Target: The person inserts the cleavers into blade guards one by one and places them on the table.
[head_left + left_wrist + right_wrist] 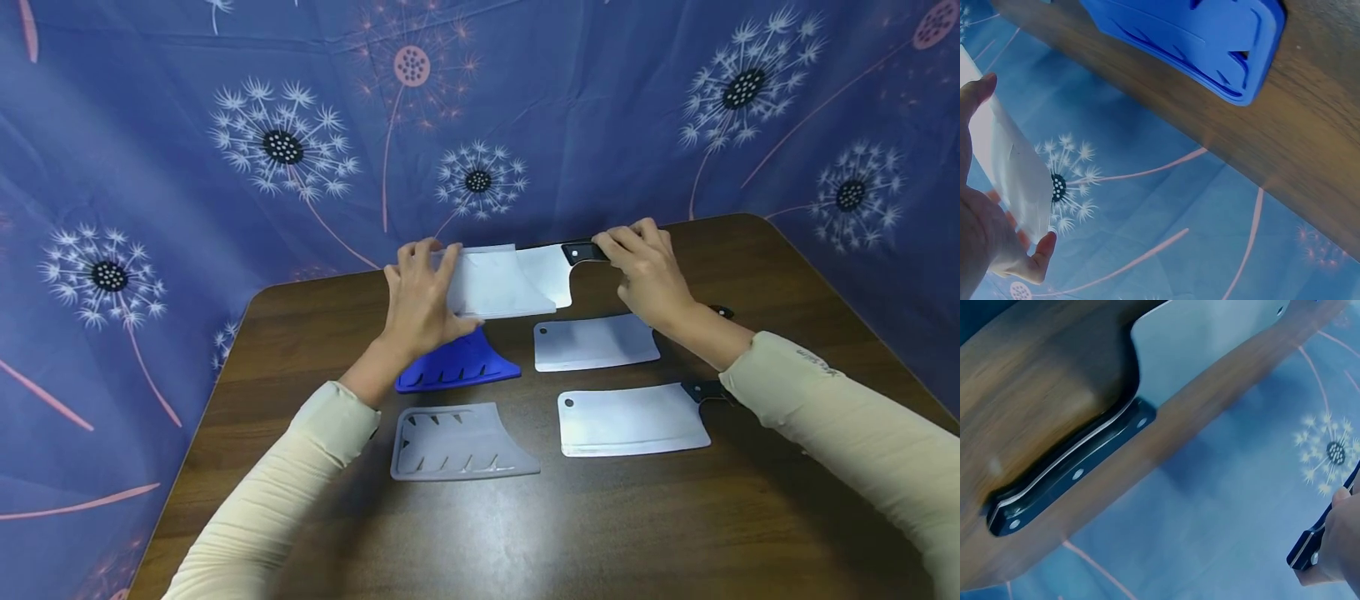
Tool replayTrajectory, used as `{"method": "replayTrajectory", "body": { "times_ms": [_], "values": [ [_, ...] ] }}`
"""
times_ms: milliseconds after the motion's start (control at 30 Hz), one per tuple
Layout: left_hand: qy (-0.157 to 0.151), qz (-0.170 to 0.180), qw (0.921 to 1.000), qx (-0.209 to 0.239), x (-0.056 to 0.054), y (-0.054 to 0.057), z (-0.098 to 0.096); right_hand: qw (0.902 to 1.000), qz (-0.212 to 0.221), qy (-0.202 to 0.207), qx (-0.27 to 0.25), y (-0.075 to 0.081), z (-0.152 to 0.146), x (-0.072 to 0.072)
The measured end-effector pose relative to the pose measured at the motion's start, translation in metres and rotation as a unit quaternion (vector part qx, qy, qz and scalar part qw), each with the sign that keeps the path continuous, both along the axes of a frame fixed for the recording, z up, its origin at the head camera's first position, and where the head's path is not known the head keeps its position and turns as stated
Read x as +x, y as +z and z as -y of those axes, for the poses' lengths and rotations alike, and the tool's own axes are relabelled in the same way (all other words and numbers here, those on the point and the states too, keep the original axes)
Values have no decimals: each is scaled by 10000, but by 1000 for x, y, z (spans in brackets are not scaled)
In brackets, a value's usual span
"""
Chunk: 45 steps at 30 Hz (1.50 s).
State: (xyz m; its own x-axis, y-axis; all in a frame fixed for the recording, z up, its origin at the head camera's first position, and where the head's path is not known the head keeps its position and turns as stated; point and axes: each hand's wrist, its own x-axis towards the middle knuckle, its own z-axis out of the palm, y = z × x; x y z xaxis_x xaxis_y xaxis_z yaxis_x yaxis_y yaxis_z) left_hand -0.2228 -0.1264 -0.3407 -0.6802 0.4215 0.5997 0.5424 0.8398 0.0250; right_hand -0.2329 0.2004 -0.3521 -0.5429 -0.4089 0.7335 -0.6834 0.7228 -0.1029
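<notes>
My left hand (420,304) grips a translucent white blade guard (491,287) by its closed end, fingers on the top edge and thumb on the bottom. In the left wrist view the guard (1019,169) sits between the fingers and thumb. A cleaver (547,271) is partly inside it, with some of the blade showing beside the handle. My right hand (648,279) holds the cleaver's black riveted handle, whose end (1305,550) sticks out of the hand in the right wrist view. Both things are held above the back of the table.
A blue blade guard (461,362) and a grey blade guard (457,446) lie on the wooden table (480,550), left of centre. Two cleavers lie to the right, one farther (596,342) and one nearer (630,421). A patterned blue cloth (600,108) hangs behind the table.
</notes>
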Motion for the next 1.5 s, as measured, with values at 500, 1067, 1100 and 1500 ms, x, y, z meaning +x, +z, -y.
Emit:
{"method": "replayTrajectory", "body": {
  "times_ms": [500, 1067, 1100, 1500],
  "values": [
    [187, 242, 9994, -130, -3, -3, -6, 9998, 181, -65, 83, -7, 18, -7],
    [526, 905, 9936, -418, -33, -23, -10, 9878, 1457, -447, 317, -14, 16, -36],
    [532, 986, 9928, -414, -35, -24, -11, 9863, 1555, -441, 323, -15, 15, -37],
    [641, 2417, 9672, -457, -54, -32, -11, 9689, 2419, -364, 368, -31, 13, -62]
  ]
}}
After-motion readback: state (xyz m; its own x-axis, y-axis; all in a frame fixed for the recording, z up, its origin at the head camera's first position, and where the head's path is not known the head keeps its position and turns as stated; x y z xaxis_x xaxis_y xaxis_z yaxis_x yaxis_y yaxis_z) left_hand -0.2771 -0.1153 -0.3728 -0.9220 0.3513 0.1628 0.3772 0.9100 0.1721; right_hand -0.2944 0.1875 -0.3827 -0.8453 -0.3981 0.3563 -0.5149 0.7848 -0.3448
